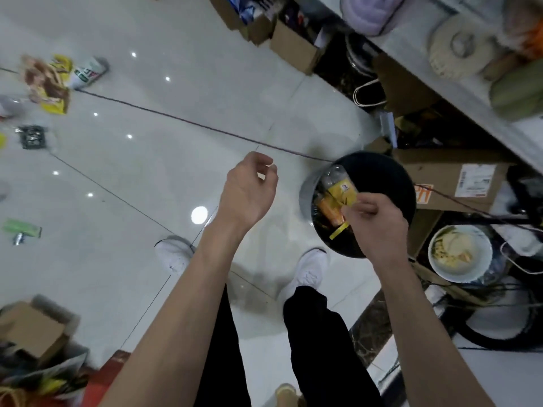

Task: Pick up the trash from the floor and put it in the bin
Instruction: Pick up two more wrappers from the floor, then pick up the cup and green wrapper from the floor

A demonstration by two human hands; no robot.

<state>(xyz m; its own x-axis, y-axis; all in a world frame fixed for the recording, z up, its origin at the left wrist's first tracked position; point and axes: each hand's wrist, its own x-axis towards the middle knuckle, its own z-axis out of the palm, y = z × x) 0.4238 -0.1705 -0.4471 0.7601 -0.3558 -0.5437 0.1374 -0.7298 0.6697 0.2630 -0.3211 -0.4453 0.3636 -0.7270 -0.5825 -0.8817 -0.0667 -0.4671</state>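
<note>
The view looks straight down at a glossy white tiled floor.

1. Right hand: located in the right centre of the frame, directly above the round black bin. Thumb and fingertips pinch the lower edge of a yellow plastic snack packet. The packet hangs over the bin opening, above orange and yellow wrappers already lying inside. Motion blur makes the exact contact point hard to read, but the packet appears to be held, not released.

2. Left hand: located at frame centre, over bare floor just left of the bin. Fingers are loosely curled with the thumb near the index fingertip; nothing is held.

3. Trash on the floor, all at the left edge of the frame and well apart from the bin:
- a crumpled yellow and brown foil wrapper, upper left;
- a white cylindrical container with green and red print, lying on its side, touching that wrapper;
- a small dark square packet, below them;
- a green flat wrapper, lower down.

4. Surroundings: a brown cardboard box with a white label stands just right of the bin. A white round tub with pale yellow contents sits below the box. Two white shoes stand near the bin.
</note>
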